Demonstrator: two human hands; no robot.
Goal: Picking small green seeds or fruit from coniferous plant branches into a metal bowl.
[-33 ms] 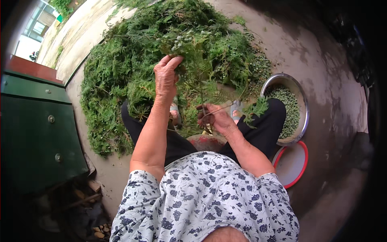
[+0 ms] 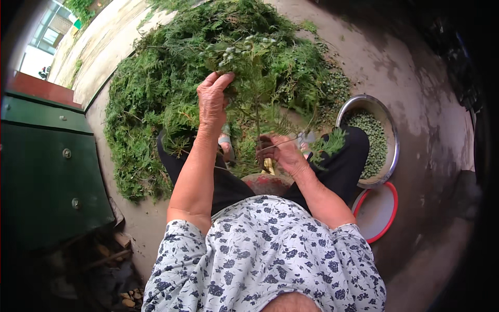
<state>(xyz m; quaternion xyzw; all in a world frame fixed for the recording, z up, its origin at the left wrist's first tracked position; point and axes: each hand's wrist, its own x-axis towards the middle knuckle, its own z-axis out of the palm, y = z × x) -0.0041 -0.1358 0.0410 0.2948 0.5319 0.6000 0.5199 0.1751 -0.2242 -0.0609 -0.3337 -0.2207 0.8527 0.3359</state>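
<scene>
An evergreen branch [image 2: 257, 115] with flat, scaly leaves is held up in front of me. Pale green seed cones [image 2: 228, 53] cluster near its upper end. My left hand [image 2: 212, 99] pinches with thumb and fingers just below those cones; the exact spot gripped is partly hidden. Lower down, my right hand [image 2: 280, 152] is closed around the branch's woody stem, and a leafy side shoot [image 2: 331, 146] sticks out past my right wrist. Behind both hands lies a wide heap of cut evergreen branches [image 2: 156, 99].
At my right knee stands a steel bowl [image 2: 393, 127] holding many green cones [image 2: 370, 151]. A red-rimmed basin [image 2: 382, 229] sits partly under it. Loose cones [image 2: 338, 86] lie along the heap's right edge. A dark green cabinet [image 2: 47, 171] is on the left, with wood pieces [image 2: 122, 240] below.
My right hand and the stem shift very slightly, the side shoot moving a little with them. My left hand stays almost in place, keeping its pinch.
</scene>
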